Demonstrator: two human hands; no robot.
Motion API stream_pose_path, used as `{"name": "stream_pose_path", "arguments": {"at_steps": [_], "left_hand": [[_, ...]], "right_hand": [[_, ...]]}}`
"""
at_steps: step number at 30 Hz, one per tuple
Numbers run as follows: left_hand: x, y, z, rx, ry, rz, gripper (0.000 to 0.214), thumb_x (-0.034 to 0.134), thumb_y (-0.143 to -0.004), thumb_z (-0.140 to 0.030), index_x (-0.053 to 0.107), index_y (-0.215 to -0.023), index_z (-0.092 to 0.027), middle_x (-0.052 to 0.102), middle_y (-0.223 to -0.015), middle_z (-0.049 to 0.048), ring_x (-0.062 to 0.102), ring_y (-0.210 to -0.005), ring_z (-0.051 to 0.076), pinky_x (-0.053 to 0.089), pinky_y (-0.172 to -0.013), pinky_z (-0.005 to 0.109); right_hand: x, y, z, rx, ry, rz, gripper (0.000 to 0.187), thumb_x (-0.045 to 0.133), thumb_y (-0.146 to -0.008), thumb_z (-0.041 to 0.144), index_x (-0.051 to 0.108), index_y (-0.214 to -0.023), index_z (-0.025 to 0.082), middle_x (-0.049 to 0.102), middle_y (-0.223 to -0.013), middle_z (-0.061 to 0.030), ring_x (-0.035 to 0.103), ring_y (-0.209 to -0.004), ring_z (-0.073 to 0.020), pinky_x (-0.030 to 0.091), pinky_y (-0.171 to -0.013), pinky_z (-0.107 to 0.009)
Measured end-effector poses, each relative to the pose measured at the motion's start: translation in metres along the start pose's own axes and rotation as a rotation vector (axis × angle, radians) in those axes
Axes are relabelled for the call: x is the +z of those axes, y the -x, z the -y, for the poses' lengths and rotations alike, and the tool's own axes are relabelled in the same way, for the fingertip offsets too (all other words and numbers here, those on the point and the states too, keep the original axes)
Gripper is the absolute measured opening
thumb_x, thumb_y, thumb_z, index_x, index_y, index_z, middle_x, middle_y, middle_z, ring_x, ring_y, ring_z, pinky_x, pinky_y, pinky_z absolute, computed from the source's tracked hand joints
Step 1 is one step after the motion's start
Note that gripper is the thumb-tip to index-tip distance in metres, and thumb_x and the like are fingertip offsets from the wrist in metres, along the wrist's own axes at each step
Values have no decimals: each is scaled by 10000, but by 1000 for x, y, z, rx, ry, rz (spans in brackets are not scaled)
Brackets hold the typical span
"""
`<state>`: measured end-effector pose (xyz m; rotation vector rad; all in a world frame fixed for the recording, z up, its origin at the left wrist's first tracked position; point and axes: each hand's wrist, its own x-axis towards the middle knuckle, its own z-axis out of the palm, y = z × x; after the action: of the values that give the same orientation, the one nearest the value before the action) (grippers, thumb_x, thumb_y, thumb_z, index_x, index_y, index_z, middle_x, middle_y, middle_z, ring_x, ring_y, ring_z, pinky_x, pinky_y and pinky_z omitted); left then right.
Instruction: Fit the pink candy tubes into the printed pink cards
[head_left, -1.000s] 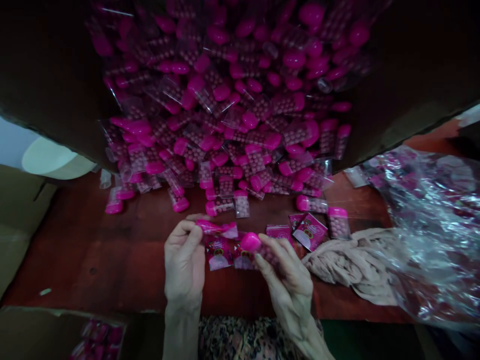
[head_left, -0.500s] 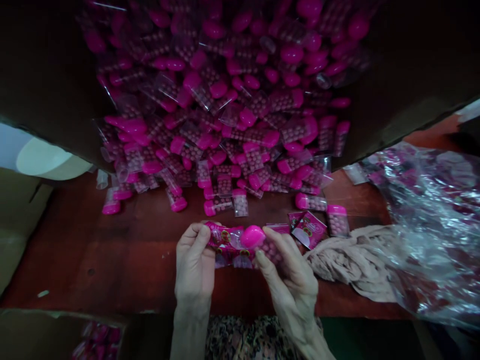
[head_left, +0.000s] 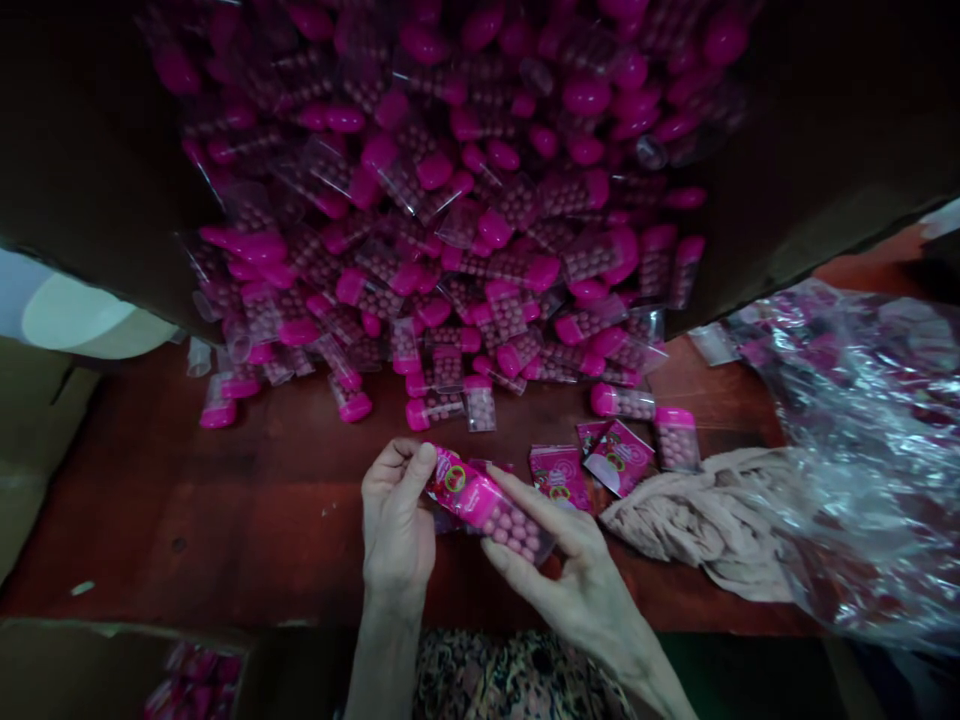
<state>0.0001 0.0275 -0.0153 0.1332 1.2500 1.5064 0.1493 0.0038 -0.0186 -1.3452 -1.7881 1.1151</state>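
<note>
The left hand point(head_left: 397, 525) is closed in a pinch on the upper-left end of a clear plastic packet of small pink beads point(head_left: 502, 520). The right hand point(head_left: 577, 585) is partly open, with its index finger laid along the packet's upper edge and its thumb near the lower edge. The packet spans the two hands at lower centre of the frame, tilted down to the right.

Handling assessment: the packet is likely light and flexible. The film is likely slippery, and the beads may shift inside. The printed pink end offers the firmest hold; the bead-filled section is less secure.

Just right of the hands lie two flat printed pink sachets point(head_left: 600, 465) and a clear packet with a pink cap point(head_left: 676, 438). A large heap of similar pink-capped clear packets point(head_left: 442, 225) fills the upper centre of the frame, between dark cardboard flaps point(head_left: 817, 130). The heap spills onto a reddish-brown wooden surface point(head_left: 157, 510).

To the right, a crumpled beige cloth point(head_left: 697, 525) adjoins a clear plastic bag holding pink items point(head_left: 862, 460). An open cardboard box with pink packets point(head_left: 112, 670) stands at lower left. Patterned clothing point(head_left: 510, 675) shows at bottom centre.
</note>
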Motion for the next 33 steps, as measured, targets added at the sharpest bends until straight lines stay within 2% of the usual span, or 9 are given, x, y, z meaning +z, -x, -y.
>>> {"name": "stream_pose_path", "arguments": {"at_steps": [3,6,9,13,19,22,27,31,33], "left_hand": [[0,-1,2,-29,14,-7,202,763,-623,-221,574,-656,-158,653,-592,-12,572,-521,91,448,-543,200],[-1,1,7,5,108,-8,215,735,-669,-294,624,-808,-173,699,-736,20,623,-634,119,479,-625,233],[0,9,12,-13,139,55,237,693,-719,-306,652,-909,-171,709,-862,44,643,-767,136,486,-706,244],[8,23,17,-199,71,148,158,740,-659,-222,686,-783,-139,702,-757,34,635,-724,131,479,-744,248],[15,24,18,-308,105,112,164,756,-632,-223,687,-753,-137,676,-670,15,616,-643,119,487,-706,256],[13,24,21,-373,138,171,168,762,-626,-239,678,-729,-136,669,-644,16,621,-624,128,496,-689,266],[12,28,23,-404,126,339,161,724,-676,-249,686,-778,-131,676,-658,39,640,-652,160,511,-697,300],[11,29,23,-367,140,208,139,751,-644,-255,672,-708,-160,672,-618,13,646,-645,155,514,-710,295],[9,28,23,-374,125,239,151,751,-644,-275,678,-711,-161,668,-605,16,648,-635,162,519,-704,305]], "right_hand": [[1,-1,-1,23,-87,2,480,647,-760,219,561,-1232,221,716,-1027,-46,688,-775,-190,579,-726,-355],[7,-2,-3,36,-177,-97,421,662,-745,195,612,-1162,226,722,-1003,-29,693,-775,-170,579,-716,-288],[12,-2,-5,66,-227,-177,414,665,-748,199,607,-1156,239,721,-989,-15,690,-765,-152,573,-709,-249],[15,-2,-5,108,-270,-164,378,647,-773,210,582,-1143,252,689,-1054,-13,674,-860,-153,553,-773,-240],[17,3,0,130,-247,-148,408,519,-876,282,430,-1270,229,631,-1160,-70,640,-986,-187,542,-826,-289],[18,6,5,159,-236,-191,363,431,-924,288,420,-1282,232,657,-1115,-68,660,-940,-171,556,-778,-263],[27,10,5,83,-154,-301,450,437,-926,268,351,-1367,243,704,-1026,-41,689,-845,-139,563,-697,-193],[31,12,3,8,-40,-331,485,465,-909,232,354,-1381,213,636,-1195,-80,654,-994,-185,557,-799,-248],[28,12,7,8,-37,-313,489,466,-907,230,356,-1383,223,608,-1238,-73,635,-1035,-188,547,-829,-254]]}}
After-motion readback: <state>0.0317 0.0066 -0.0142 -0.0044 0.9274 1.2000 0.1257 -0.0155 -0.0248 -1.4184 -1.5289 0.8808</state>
